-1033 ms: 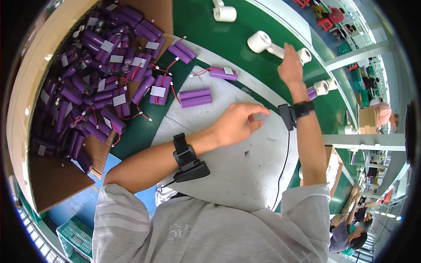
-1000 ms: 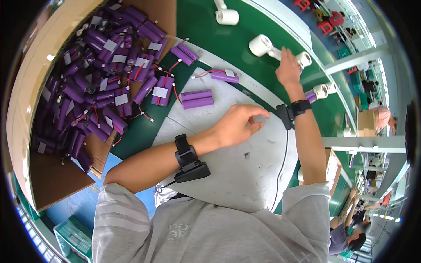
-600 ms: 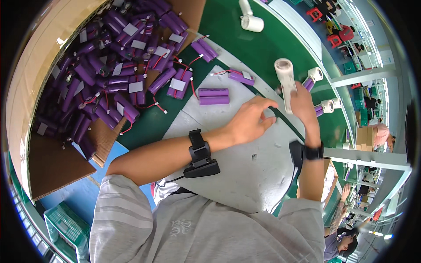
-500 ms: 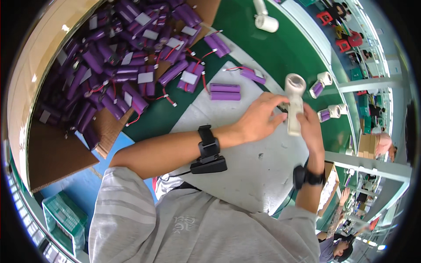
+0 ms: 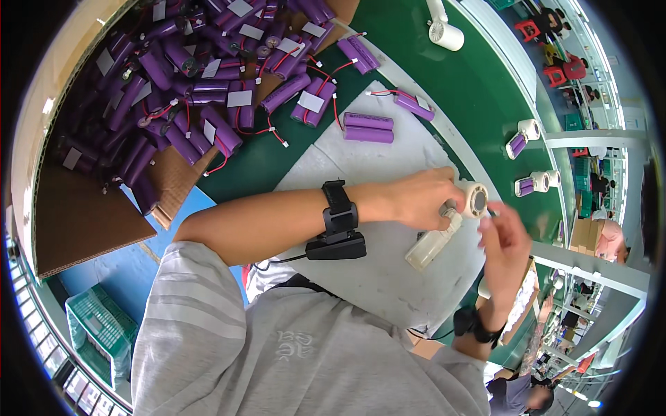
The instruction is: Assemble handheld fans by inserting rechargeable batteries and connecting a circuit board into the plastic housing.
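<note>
My left hand (image 5: 430, 197) is closed around the neck of a white handheld fan-like housing. Its round head (image 5: 476, 200), with a grey disc in the middle, points up to the right, while the pale handle (image 5: 431, 244) slants down to the left over the white mat. My right hand (image 5: 505, 243) is just right of the head, slightly blurred, its fingers loosely bent and apart; I make out nothing held in it. Beyond my left hand, a purple two-cell battery pack (image 5: 368, 128) rests on the mat (image 5: 361, 277), and another pack (image 5: 414, 105) with red wires lies at the mat's far edge.
A cardboard box (image 5: 90, 236) heaped with purple battery packs (image 5: 201, 90) fills the left. Several packs spill onto the green table (image 5: 243, 166). A white housing (image 5: 445, 35) lies at the far side; two others with purple cells (image 5: 517, 144) sit at right. A green basket (image 5: 100, 322) stands lower left.
The housing has tipped from upright to slanted, its head now facing up. My left hand has taken hold of its neck; my right hand has let go of the handle and moved down and right.
</note>
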`<action>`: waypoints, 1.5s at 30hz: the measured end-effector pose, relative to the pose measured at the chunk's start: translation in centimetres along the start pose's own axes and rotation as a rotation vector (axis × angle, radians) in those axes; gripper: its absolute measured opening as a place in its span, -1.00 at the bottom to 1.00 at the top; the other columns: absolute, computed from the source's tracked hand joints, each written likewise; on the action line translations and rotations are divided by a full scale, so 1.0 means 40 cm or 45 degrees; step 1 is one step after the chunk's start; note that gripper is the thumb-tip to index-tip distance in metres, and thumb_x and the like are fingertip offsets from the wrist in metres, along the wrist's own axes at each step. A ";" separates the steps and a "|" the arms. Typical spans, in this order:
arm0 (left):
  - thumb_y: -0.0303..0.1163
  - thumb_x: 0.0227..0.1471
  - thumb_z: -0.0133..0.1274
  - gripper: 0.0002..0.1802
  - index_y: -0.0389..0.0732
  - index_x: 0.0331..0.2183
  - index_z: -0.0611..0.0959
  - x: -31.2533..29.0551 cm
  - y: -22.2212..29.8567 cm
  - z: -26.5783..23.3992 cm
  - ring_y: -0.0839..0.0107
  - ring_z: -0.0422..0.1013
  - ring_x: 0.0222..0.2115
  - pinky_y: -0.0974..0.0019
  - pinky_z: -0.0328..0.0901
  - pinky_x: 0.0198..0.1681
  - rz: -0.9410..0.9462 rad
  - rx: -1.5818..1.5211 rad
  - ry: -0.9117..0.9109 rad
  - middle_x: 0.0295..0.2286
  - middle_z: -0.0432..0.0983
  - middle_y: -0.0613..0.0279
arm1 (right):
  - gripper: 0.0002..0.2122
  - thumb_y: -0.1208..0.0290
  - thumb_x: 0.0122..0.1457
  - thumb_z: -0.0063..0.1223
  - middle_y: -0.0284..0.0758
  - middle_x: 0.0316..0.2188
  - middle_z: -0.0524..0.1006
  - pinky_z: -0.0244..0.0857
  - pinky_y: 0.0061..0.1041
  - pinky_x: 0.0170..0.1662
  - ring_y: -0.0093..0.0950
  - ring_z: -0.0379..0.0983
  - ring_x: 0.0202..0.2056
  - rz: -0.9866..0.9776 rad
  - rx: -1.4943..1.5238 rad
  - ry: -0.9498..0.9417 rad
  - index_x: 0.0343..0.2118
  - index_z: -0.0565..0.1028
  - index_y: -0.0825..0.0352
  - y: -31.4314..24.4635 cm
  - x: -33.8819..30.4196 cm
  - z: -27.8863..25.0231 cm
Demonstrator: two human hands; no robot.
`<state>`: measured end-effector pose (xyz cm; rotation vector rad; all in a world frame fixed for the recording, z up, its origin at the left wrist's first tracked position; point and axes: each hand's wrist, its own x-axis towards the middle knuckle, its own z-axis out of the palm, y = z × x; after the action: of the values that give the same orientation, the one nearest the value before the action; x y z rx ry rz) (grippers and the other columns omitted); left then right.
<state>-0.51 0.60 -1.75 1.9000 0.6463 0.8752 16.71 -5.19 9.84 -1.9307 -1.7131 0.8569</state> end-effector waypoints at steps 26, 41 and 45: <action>-0.41 -0.20 0.25 -0.78 -0.27 -0.52 0.53 0.005 -0.001 0.018 0.13 0.44 -0.52 0.15 0.31 -0.43 0.007 -0.028 -0.131 -0.57 0.48 0.10 | -0.65 0.43 0.07 0.17 -0.37 -0.32 0.47 0.32 -0.59 -0.36 -0.59 0.41 -0.37 -0.235 0.825 -0.355 -0.10 0.38 0.42 0.048 0.106 -0.062; -0.58 -0.21 0.28 -0.76 -0.22 -0.37 0.63 -0.002 0.031 -0.022 0.33 0.48 -0.48 0.36 0.36 -0.48 -0.085 -0.049 -0.164 -0.44 0.56 0.21 | -0.75 0.68 -0.08 0.27 -0.39 -0.46 0.46 0.25 -0.66 -0.36 -0.61 0.35 -0.43 -0.249 0.148 0.175 -0.36 0.42 0.37 0.184 -0.004 0.086; -0.59 -0.22 0.28 -0.73 -0.21 -0.35 0.63 -0.003 0.023 -0.019 0.32 0.49 -0.48 0.35 0.38 -0.45 -0.038 -0.062 -0.175 -0.43 0.56 0.22 | -0.72 0.67 -0.17 0.32 -0.31 -0.42 0.52 0.32 -0.58 -0.34 -0.48 0.41 -0.41 -0.564 0.084 0.261 -0.39 0.43 0.36 0.183 -0.007 0.113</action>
<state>-1.11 0.49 -0.73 1.8837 0.5638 0.7280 18.89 -6.99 1.71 -1.4529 -1.8554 0.5235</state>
